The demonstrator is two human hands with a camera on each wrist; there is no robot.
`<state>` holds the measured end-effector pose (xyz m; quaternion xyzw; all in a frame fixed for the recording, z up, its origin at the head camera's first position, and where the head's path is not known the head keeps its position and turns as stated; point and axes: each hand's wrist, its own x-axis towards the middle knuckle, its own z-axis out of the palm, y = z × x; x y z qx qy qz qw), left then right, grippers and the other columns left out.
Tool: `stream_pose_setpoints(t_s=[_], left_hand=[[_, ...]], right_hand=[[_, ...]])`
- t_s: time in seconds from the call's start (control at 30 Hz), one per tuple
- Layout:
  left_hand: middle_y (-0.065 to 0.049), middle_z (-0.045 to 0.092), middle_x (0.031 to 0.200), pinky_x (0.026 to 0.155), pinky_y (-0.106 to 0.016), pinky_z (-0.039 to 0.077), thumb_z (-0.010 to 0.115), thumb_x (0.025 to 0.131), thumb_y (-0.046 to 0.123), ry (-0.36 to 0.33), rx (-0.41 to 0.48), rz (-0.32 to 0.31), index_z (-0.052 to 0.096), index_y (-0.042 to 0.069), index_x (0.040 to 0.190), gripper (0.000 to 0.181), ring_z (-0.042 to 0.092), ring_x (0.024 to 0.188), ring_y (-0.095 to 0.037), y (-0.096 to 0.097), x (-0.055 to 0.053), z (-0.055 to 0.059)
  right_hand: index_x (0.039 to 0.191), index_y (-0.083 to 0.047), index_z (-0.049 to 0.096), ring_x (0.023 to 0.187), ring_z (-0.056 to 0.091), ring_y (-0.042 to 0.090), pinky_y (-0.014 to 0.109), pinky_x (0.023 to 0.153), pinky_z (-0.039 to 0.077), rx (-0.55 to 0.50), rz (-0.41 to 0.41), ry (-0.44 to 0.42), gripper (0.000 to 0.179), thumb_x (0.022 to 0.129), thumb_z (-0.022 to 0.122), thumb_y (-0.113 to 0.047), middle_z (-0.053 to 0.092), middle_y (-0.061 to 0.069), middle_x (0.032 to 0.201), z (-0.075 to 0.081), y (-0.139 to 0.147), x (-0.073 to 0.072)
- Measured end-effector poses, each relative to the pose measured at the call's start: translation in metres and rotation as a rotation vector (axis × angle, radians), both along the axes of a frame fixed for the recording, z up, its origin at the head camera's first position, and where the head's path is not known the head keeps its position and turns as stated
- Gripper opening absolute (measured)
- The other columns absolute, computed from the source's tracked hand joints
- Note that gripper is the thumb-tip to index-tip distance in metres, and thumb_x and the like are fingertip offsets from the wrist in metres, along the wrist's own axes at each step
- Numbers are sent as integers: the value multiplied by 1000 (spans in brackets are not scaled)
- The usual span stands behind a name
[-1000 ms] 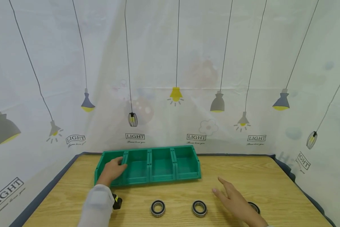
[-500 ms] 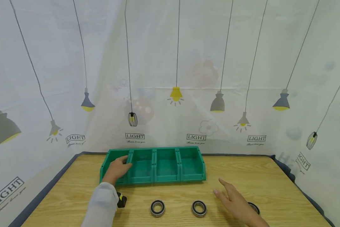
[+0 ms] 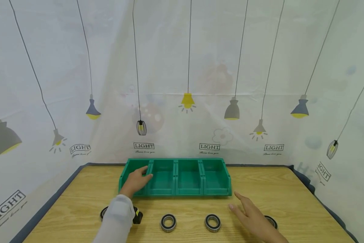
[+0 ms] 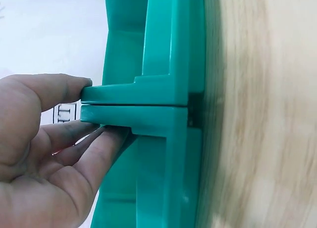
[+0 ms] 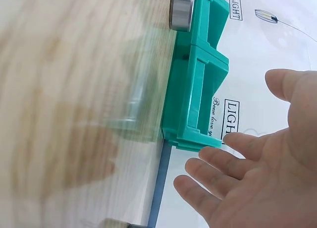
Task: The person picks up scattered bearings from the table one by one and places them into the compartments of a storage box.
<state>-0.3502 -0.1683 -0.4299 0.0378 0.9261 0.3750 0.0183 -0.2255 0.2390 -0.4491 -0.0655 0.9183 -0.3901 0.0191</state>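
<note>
In the head view, the left hand (image 3: 137, 181) is pinching the paired walls between the two leftmost compartments of the green bin row (image 3: 189, 180), which is standing at the centre of the frame near the back edge of the wooden tabletop (image 3: 188, 206). The right hand (image 3: 251, 216) is hovering at lower right, fingers spread and grasping nothing, near the row's right end. Two ring bearings (image 3: 168, 230) are lying at bottom centre, while a black-and-yellow object (image 3: 137, 218) is sitting just beside the left sleeve (image 3: 116, 216).
</note>
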Motion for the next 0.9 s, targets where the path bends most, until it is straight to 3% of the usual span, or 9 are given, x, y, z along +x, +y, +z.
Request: stream_pose_setpoints(t_s=[0.37,0.9], left_hand=[[-27,49,144,104,-61,41,57,104,28,22,9,-23,37,-1,153,60,43,133,-47,21,1,-1],[-25,50,144,102,-61,44,58,103,31,24,63,-35,40,3,153,61,48,130,-46,31,0,-4]], right_hand=[[155,3,29,141,26,53,70,106,32,-29,-6,-79,85,100,50,-58,29,33,155,-2,1,-2],[154,4,32,139,30,54,70,104,34,6,2,-52,77,102,53,-49,34,33,152,-2,-1,-3]])
